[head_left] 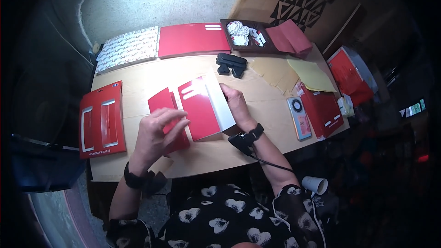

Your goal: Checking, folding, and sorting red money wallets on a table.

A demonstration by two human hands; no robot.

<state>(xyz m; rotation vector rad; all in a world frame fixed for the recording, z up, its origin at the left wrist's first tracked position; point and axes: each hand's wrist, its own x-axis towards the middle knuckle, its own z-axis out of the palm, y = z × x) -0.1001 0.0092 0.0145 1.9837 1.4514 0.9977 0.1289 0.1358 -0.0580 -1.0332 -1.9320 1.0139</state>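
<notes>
My right hand (237, 106) grips the right edge of a red card with a white inner flap (202, 108), holding it tilted above the wooden table (138, 82). My left hand (156, 135) rests with spread fingers on a smaller red envelope (161, 101) lying flat just left of the card. Both wrists carry black bands, and a black cable runs from the right one.
A red pack with white cut-outs (102, 119) lies at the left edge. At the back are a patterned sheet (128, 48), a red sheet (193, 39), a dark tray of white pieces (245, 34), black clips (231, 63), yellow papers (312, 74), a phone (299, 117) and red boxes (324, 108).
</notes>
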